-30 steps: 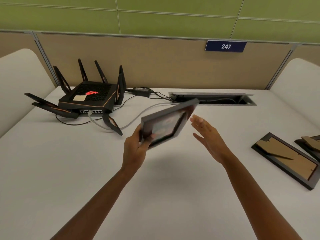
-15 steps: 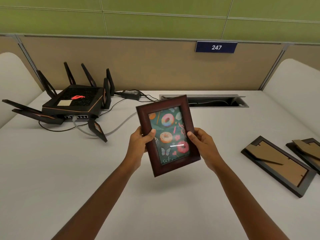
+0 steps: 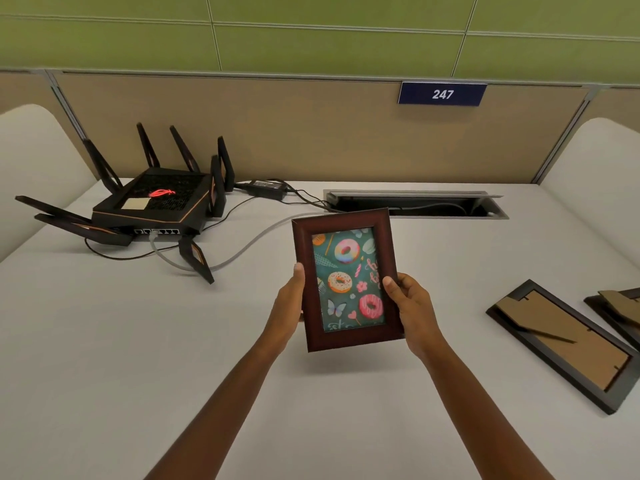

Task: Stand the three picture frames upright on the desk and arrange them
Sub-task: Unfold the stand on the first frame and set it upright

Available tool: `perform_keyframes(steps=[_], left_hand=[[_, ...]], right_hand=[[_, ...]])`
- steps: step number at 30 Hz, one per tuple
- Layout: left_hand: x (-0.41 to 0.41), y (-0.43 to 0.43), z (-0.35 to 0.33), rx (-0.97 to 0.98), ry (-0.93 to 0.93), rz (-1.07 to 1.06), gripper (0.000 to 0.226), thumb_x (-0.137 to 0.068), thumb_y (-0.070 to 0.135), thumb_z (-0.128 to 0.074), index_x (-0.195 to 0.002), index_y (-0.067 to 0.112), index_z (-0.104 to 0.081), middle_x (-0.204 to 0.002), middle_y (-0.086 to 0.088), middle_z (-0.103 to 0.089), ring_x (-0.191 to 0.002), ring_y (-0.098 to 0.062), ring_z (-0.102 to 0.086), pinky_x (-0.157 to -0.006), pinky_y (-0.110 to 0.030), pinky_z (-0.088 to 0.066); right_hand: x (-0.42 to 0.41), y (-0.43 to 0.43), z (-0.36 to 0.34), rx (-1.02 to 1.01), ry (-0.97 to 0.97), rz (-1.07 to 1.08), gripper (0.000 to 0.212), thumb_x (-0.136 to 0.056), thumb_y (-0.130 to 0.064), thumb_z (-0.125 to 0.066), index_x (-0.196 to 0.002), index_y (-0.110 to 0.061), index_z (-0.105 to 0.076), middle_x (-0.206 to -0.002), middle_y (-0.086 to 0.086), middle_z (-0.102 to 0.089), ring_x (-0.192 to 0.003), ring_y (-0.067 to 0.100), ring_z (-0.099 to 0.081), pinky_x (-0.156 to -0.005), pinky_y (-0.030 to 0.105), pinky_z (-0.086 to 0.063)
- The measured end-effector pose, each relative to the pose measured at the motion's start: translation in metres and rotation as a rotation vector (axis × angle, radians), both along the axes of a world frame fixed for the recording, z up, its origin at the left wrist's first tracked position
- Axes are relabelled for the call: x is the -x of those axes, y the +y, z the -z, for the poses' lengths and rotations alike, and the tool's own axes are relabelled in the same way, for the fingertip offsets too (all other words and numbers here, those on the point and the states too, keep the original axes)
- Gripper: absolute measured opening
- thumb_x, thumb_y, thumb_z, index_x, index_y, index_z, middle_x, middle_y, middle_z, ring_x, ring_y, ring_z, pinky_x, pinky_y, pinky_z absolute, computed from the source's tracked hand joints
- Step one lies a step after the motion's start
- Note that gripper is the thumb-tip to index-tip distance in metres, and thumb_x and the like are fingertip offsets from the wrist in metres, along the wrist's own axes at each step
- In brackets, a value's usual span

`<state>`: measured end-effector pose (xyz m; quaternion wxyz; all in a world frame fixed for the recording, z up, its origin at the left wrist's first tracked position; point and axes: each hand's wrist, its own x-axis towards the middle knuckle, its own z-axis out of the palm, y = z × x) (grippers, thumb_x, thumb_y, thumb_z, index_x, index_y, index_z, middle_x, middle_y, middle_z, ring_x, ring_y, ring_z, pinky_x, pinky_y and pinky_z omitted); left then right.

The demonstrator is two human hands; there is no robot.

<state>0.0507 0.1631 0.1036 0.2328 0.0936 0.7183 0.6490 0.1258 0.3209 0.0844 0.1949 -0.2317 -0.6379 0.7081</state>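
- Picture frames task, from the left: a black router (image 3: 152,206) sits on the counter (image 3: 104,341).
- Left hand (image 3: 289,306) and right hand (image 3: 412,310) clamp fingers on the doughnut-print frame (image 3: 346,278), held above the counter.
- Two frames (image 3: 561,344) (image 3: 620,310) lie face down at the right.

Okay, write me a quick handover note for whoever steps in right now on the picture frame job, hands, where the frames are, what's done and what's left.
Left hand: gripping the left edge of the donut picture frame.
Right hand: gripping its right edge. The frame is held above the desk, picture facing the wearer, not yet set down.
Second frame: face down at the right of the desk, cardboard back and stand showing.
Third frame: face down beyond it, cut off by the picture's edge.
Done: no frame stands upright yet.
Left: stand the held frame, then the other two, then arrange all three. The router and cables fill the back left.
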Motion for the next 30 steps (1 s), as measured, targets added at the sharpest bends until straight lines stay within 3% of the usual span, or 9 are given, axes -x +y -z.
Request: perform_keyframes(steps=[3, 7, 11, 14, 19, 21, 26, 30], left_hand=[[-0.001, -0.002, 0.005, -0.124, -0.140, 0.026, 0.050, -0.094, 0.048, -0.008, -0.109, 0.028, -0.052, -0.108, 0.000, -0.062, -0.099, -0.021, -0.060, -0.092, -0.039, -0.047], [0.007, -0.010, 0.010, -0.287, -0.178, -0.036, 0.053, -0.092, 0.052, -0.010, -0.099, 0.030, -0.057, -0.092, 0.008, -0.068, -0.080, -0.011, -0.069, -0.077, -0.030, -0.055], [0.014, -0.015, 0.015, -0.329, -0.195, -0.096, 0.056, -0.092, 0.052, -0.009, -0.112, 0.025, -0.054, -0.099, 0.003, -0.064, -0.091, -0.016, -0.063, -0.089, -0.040, -0.048], [0.018, -0.015, 0.020, -0.339, -0.196, -0.105, 0.058, -0.092, 0.053, -0.008, -0.119, 0.024, -0.051, -0.100, 0.003, -0.065, -0.088, -0.012, -0.065, -0.081, -0.033, -0.054], [0.018, -0.009, 0.019, -0.333, -0.192, -0.068, 0.054, -0.094, 0.048, -0.006, -0.117, 0.023, -0.048, -0.115, -0.005, -0.057, -0.090, -0.013, -0.060, -0.085, -0.035, -0.051], [0.016, -0.004, 0.018, -0.328, -0.198, -0.037, 0.054, -0.094, 0.046, -0.006, -0.117, 0.022, -0.049, -0.111, -0.004, -0.058, -0.087, -0.011, -0.061, -0.076, -0.027, -0.054], [0.010, 0.016, 0.009, -0.326, -0.221, 0.018, 0.057, -0.095, 0.044, -0.007, -0.127, 0.016, -0.045, -0.115, -0.004, -0.055, -0.085, -0.011, -0.060, -0.077, -0.027, -0.053], [0.008, 0.033, 0.004, -0.302, -0.246, 0.054, 0.058, -0.095, 0.045, -0.008, -0.128, 0.015, -0.045, -0.128, -0.012, -0.054, -0.100, -0.023, -0.056, -0.094, -0.039, -0.044]], right_hand=[[0.003, -0.004, 0.005, 0.015, -0.003, -0.034, 0.012, -0.091, -0.025, -0.045, -0.094, -0.016, -0.053, -0.089, -0.001, -0.065, -0.083, 0.015, -0.065, -0.060, 0.019, -0.056], [0.007, -0.012, 0.011, -0.018, -0.012, -0.110, 0.015, -0.092, -0.025, -0.044, -0.100, -0.015, -0.051, -0.094, 0.000, -0.064, -0.086, 0.014, -0.065, -0.064, 0.019, -0.056], [0.013, -0.019, 0.015, -0.016, 0.016, -0.162, 0.014, -0.093, -0.022, -0.043, -0.104, -0.015, -0.049, -0.095, -0.002, -0.064, -0.087, 0.013, -0.064, -0.063, 0.016, -0.056], [0.017, -0.021, 0.021, -0.003, 0.029, -0.156, 0.017, -0.093, -0.021, -0.042, -0.108, -0.014, -0.047, -0.104, 0.004, -0.062, -0.097, 0.018, -0.062, -0.068, 0.018, -0.056], [0.019, -0.018, 0.037, 0.045, 0.030, -0.113, 0.017, -0.093, -0.020, -0.041, -0.108, -0.013, -0.047, -0.110, 0.007, -0.059, -0.106, 0.022, -0.057, -0.070, 0.017, -0.056], [0.018, -0.014, 0.041, 0.050, 0.029, -0.087, 0.018, -0.093, -0.020, -0.041, -0.108, -0.012, -0.047, -0.109, 0.007, -0.059, -0.106, 0.022, -0.057, -0.069, 0.017, -0.056], [0.013, 0.003, 0.039, 0.044, 0.038, -0.027, 0.019, -0.094, -0.019, -0.039, -0.109, -0.011, -0.046, -0.104, 0.005, -0.058, -0.098, 0.018, -0.058, -0.062, 0.011, -0.056], [0.009, 0.018, 0.038, 0.055, 0.052, -0.001, 0.019, -0.094, -0.019, -0.038, -0.109, -0.011, -0.046, -0.100, 0.000, -0.060, -0.094, 0.013, -0.059, -0.062, 0.012, -0.056]])
